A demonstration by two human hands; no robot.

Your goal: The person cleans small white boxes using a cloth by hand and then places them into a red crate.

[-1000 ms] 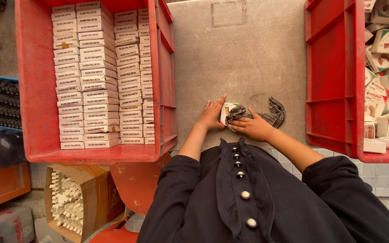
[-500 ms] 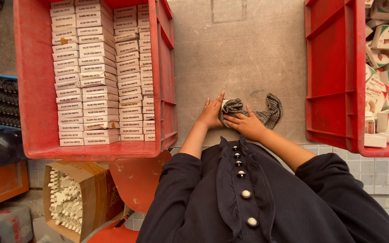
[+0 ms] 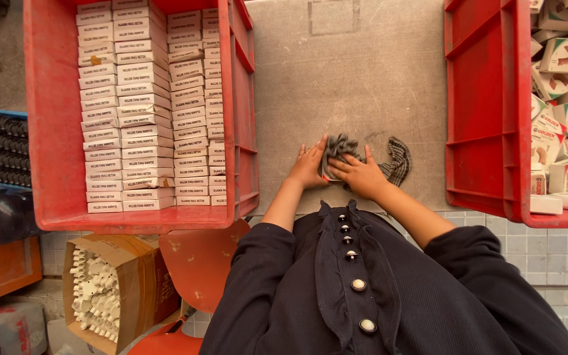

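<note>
Both hands are busy with one small thing. The left hand (image 3: 308, 165) lies against the side of a small white box (image 3: 327, 172), and the right hand (image 3: 361, 174) lies on top of it, fingers bent over a dark grey bundle (image 3: 341, 146) that sticks out of the box. So the hands are holding the box and the bundle together, not letting go. How tight the fingers press, I cannot tell.

The box sits on the grey table (image 3: 356, 72), close to the person's body, about halfway between the two big red crates. Just to the right of the hands lies a dark checked strap piece (image 3: 399, 160), touching the table and very near the right hand.

The left red crate (image 3: 54, 118) is packed with neat rows of closed white boxes (image 3: 146, 112). The right red crate (image 3: 488, 112) holds a loose pile of white boxes with red and green pictures (image 3: 563, 79).

It looks like the step in hand is pushing the grey bundle down into its box. A good push needs the left hand to keep the box from sliding while the right fingers tuck the soft stuff all the way in, so nothing hangs over the edge.

Below the table stands a cardboard box of white plastic parts (image 3: 100, 289).
</note>
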